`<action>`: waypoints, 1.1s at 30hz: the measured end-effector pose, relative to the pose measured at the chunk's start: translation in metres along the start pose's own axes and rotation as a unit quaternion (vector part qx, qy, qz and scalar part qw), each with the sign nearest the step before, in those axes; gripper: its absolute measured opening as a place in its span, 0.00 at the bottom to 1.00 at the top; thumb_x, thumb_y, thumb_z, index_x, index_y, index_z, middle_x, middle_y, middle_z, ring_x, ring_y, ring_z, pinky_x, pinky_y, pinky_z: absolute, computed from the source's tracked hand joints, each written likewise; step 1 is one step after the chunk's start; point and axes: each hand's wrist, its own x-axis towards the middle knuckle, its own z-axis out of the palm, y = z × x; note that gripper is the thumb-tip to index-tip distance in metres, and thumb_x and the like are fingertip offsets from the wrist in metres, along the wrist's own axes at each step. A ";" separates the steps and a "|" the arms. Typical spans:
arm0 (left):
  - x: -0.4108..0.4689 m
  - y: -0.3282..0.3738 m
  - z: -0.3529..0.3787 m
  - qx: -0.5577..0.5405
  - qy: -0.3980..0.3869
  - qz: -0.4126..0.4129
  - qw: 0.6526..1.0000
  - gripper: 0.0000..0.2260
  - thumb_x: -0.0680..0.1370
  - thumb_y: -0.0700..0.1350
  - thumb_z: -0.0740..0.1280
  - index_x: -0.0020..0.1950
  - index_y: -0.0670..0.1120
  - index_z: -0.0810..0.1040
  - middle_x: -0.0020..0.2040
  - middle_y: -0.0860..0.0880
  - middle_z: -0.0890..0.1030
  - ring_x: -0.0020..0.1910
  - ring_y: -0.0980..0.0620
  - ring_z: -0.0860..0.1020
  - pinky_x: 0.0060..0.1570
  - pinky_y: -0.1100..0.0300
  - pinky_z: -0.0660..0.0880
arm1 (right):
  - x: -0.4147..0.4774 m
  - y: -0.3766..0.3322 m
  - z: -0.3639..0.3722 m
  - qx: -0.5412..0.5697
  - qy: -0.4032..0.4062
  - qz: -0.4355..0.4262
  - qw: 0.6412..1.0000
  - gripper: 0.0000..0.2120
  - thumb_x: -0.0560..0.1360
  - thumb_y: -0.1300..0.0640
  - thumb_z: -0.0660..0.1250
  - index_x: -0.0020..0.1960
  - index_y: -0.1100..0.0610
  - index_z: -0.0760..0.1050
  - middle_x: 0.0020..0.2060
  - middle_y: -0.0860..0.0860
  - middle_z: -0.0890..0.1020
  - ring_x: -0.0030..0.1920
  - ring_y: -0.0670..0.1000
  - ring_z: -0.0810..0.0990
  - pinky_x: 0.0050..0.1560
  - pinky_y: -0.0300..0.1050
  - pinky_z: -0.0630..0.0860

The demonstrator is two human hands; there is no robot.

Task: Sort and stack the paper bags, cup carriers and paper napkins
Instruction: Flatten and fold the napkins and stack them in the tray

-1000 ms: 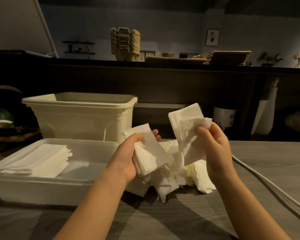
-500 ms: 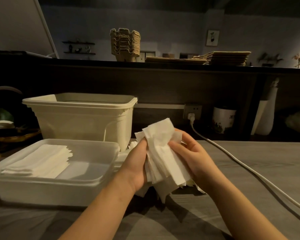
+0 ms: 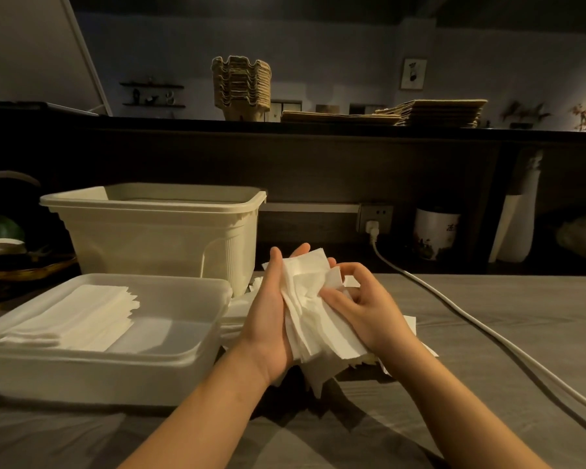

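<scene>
Napkin gathering is the step in hand. At centre frame the left hand clasps a fanned bundle of paper napkins; the right hand pinches its front sheets. Next, I judge: square them, then lay them on the stack in the lower-left tray.

Grey table carries shallow tray; deep tub; white cable; loose napkins.

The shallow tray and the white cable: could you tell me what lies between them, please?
In the head view, the left hand and right hand hold a napkin bundle over loose napkins.
</scene>
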 end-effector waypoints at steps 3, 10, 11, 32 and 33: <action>-0.002 -0.004 0.003 0.035 -0.020 0.015 0.999 0.23 0.68 0.63 0.60 0.61 0.59 0.74 0.54 0.52 0.83 0.51 0.48 0.82 0.48 0.49 0.79 | 0.001 0.003 -0.002 0.041 0.010 0.023 0.999 0.11 0.75 0.50 0.66 0.55 0.47 0.67 0.45 0.52 0.82 0.43 0.52 0.82 0.42 0.48 0.80; 0.000 -0.002 -0.004 0.024 0.039 -0.025 0.999 0.18 0.79 0.53 0.55 0.62 0.48 0.78 0.55 0.42 0.82 0.56 0.42 0.79 0.54 0.46 0.76 | 0.002 0.004 -0.003 -0.080 0.015 0.003 0.997 0.14 0.74 0.47 0.66 0.56 0.40 0.65 0.49 0.47 0.79 0.44 0.46 0.79 0.34 0.35 0.72; 0.000 0.001 -0.004 0.010 0.044 -0.019 0.999 0.19 0.79 0.54 0.54 0.61 0.47 0.78 0.55 0.42 0.82 0.56 0.42 0.79 0.55 0.46 0.75 | 0.001 0.004 -0.005 -0.095 0.029 -0.011 0.995 0.13 0.74 0.47 0.66 0.55 0.38 0.65 0.49 0.45 0.77 0.45 0.44 0.78 0.34 0.34 0.71; -0.007 -0.010 0.008 0.133 -0.021 0.033 0.990 0.19 0.75 0.62 0.53 0.63 0.64 0.71 0.56 0.50 0.80 0.53 0.48 0.80 0.50 0.50 0.79 | -0.001 0.000 -0.003 0.103 0.068 -0.059 0.991 0.02 0.73 0.57 0.68 0.45 0.52 0.75 0.40 0.45 0.81 0.42 0.44 0.81 0.38 0.36 0.78; -0.007 -0.009 0.007 0.129 -0.023 0.031 0.991 0.18 0.75 0.62 0.52 0.63 0.64 0.71 0.57 0.50 0.80 0.53 0.48 0.80 0.51 0.49 0.79 | -0.002 0.001 -0.003 0.073 0.081 -0.074 0.991 0.03 0.73 0.56 0.68 0.44 0.51 0.74 0.41 0.46 0.80 0.43 0.46 0.80 0.41 0.39 0.79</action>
